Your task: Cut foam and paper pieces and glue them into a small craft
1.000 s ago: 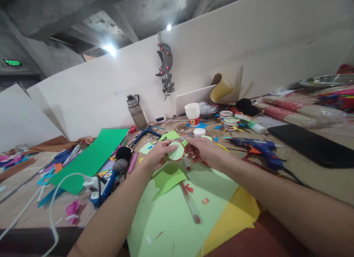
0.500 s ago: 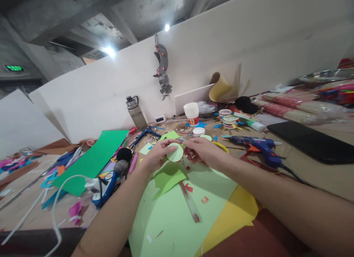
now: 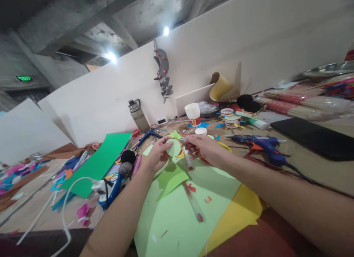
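My left hand (image 3: pixel 159 153) pinches a round pale green paper disc (image 3: pixel 173 148) at its left edge. A red and yellow edge shows along the disc's right side. Just right of it is my right hand (image 3: pixel 203 148), its fingers curled together; what they hold, if anything, I cannot make out. A pen-like stick with a red end (image 3: pixel 188 161) lies below its fingertips. Under both hands are a bright green paper scrap (image 3: pixel 173 177) and a large pale green sheet (image 3: pixel 171 220). On that sheet lies a clear pen with red ends (image 3: pixel 193 203).
To the right lie a blue glue gun (image 3: pixel 262 144) and a black slab (image 3: pixel 312 137). White paper cups (image 3: pixel 193 111) and a bottle (image 3: pixel 138 115) stand at the back. On the left are a green sheet (image 3: pixel 96 165), a power strip (image 3: pixel 113 187) and a white cable (image 3: pixel 65 212).
My right hand has drawn slightly away from the disc, which my left hand keeps holding. The pen-like stick below the right fingers shows more. The whole view has shifted a little.
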Demonstrator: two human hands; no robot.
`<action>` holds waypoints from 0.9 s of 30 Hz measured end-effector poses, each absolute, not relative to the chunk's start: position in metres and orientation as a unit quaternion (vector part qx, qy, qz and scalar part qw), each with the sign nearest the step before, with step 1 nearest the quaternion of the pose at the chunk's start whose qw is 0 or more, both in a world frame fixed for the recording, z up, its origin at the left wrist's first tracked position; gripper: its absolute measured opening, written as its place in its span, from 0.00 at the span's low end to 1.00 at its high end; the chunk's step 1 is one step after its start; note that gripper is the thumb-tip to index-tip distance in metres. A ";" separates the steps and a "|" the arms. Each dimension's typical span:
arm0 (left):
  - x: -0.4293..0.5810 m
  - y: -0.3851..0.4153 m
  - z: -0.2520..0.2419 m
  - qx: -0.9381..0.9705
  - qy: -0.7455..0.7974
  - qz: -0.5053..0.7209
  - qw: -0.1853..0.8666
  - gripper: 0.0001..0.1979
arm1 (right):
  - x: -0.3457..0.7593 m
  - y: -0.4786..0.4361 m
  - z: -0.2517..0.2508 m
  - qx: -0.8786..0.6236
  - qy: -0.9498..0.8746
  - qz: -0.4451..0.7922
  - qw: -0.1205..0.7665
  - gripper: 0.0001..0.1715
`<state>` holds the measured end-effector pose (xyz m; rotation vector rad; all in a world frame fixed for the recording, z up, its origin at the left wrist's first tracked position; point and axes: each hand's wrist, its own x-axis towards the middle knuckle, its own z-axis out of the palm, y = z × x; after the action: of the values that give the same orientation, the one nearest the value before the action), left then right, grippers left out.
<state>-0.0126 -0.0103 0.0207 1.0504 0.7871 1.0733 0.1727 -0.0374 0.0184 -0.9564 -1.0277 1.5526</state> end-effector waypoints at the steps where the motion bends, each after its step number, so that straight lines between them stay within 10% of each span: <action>1: -0.010 -0.012 0.021 0.474 0.351 0.473 0.654 0.22 | 0.172 -0.038 0.018 -0.392 -0.435 0.639 0.499 0.09; 27: -0.001 -0.016 0.013 0.554 0.464 0.428 0.543 0.20 | 0.177 -0.039 0.013 -0.471 -0.626 0.490 0.382 0.05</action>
<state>-0.0009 -0.0165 0.0133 1.3140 1.1021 1.0158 0.1767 -0.0388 0.0129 -1.2026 -1.5965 1.2498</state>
